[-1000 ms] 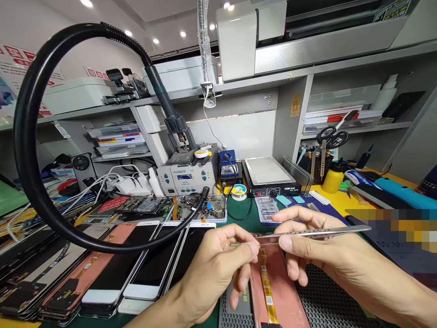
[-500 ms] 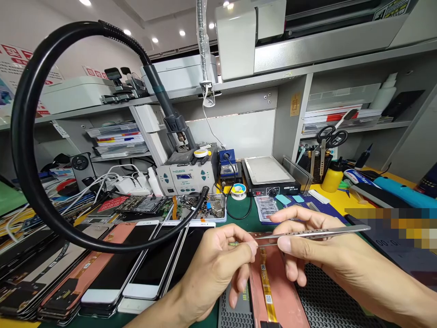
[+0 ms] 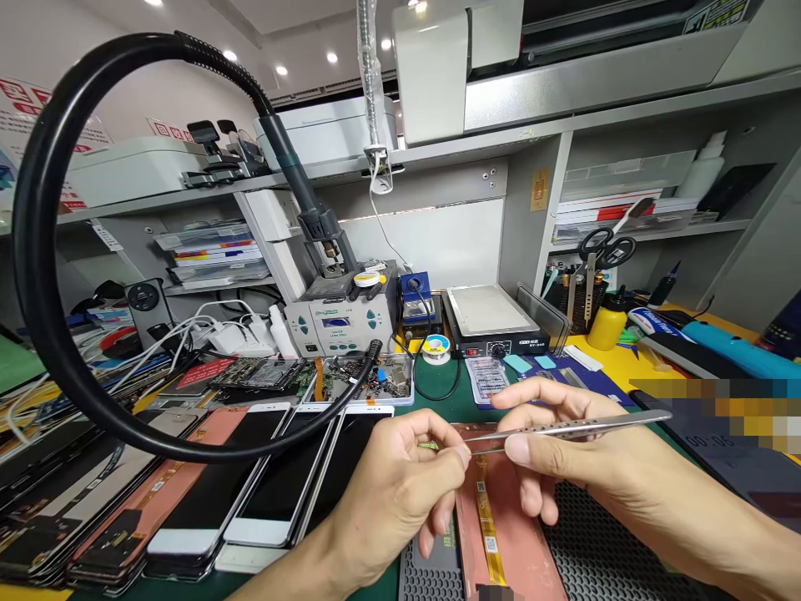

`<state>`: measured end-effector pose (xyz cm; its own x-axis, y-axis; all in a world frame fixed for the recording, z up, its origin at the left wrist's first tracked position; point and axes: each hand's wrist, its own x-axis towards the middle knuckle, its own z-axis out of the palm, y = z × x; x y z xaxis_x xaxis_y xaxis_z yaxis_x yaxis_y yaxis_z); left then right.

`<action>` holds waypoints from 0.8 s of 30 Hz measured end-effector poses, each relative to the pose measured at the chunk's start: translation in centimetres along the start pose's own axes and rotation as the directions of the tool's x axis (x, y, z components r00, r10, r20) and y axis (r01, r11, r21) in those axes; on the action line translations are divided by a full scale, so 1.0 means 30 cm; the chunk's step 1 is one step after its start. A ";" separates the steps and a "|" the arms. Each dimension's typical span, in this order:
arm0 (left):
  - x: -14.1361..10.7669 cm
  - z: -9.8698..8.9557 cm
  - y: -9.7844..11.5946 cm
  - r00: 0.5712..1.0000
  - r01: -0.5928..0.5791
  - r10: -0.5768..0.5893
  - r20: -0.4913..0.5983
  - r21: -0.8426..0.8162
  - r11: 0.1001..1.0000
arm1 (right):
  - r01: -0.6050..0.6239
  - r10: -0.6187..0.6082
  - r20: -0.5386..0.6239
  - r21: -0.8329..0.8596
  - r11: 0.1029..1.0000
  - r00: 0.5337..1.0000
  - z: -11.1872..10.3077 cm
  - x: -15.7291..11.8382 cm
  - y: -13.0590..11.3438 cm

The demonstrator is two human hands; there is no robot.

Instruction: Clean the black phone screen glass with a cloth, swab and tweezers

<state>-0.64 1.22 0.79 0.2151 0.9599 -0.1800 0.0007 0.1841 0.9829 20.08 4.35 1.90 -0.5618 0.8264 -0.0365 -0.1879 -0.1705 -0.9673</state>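
Metal tweezers point(image 3: 581, 424) rest between the thumb and fingers of my right hand point(image 3: 563, 451), their tips pointing left. Those tips reach the pinched thumb and forefinger of my left hand point(image 3: 419, 480); whatever the left fingers hold, if anything, is too small to make out. Below both hands lies a pink-backed phone screen point(image 3: 522, 534) with an orange flex cable point(image 3: 488, 522) running along it. The screen rests on a dark grey perforated mat point(image 3: 601, 534). My hands hide its upper left part.
Several phone screens point(image 3: 263, 492) lie in a row at left, under the looping black hose point(image 3: 37, 334) of a rework station point(image 3: 341, 321). Behind my hands are a tray of small parts point(image 3: 400, 380), a solder spool point(image 3: 436, 349) and a hot plate point(image 3: 494, 317). A phone point(image 3: 707, 459) lies at right.
The tweezers' tips look slightly more apart at the left fingertips. Both hands have otherwise barely moved, and the whole view has shifted a little.
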 end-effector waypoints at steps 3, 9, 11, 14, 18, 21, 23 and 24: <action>-0.004 0.001 0.000 1.000 0.003 -0.003 -0.002 -0.002 1.000 | 0.002 -0.002 0.006 -0.025 1.000 1.000 -0.005 -0.003 0.003; -0.007 0.003 0.005 1.000 0.006 -0.006 -0.002 -0.013 1.000 | 0.001 -0.001 -0.014 -0.034 0.999 1.000 -0.014 -0.003 0.010; -0.006 0.002 0.009 1.000 0.016 -0.016 -0.005 -0.022 1.000 | -0.002 0.001 -0.024 -0.031 1.000 1.000 -0.014 -0.003 0.009; -0.003 0.000 0.011 1.000 0.026 -0.026 -0.013 -0.029 0.999 | -0.008 0.006 -0.042 -0.032 0.999 0.999 -0.011 -0.003 0.005; -0.004 -0.001 0.007 0.999 0.037 -0.038 -0.012 -0.033 0.999 | -0.007 0.005 -0.057 -0.029 1.000 0.998 -0.008 0.002 0.000; -0.007 -0.002 0.006 0.999 0.035 -0.036 -0.022 -0.028 0.999 | -0.001 0.000 -0.059 -0.014 1.000 0.998 -0.009 0.004 0.001; -0.008 -0.003 0.005 0.999 0.034 -0.035 -0.029 -0.031 0.999 | 0.002 -0.003 -0.067 -0.011 1.000 0.998 -0.009 0.002 0.001; -0.007 -0.004 0.006 0.999 0.034 -0.035 -0.032 -0.035 0.999 | 0.002 -0.003 -0.069 -0.012 1.000 0.998 -0.009 0.001 0.001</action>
<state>-0.81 1.06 0.99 0.1835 0.9592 -0.2152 -0.0267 0.2237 0.9743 20.29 4.51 1.79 -0.5048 0.8617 -0.0511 -0.1793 -0.1625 -0.9703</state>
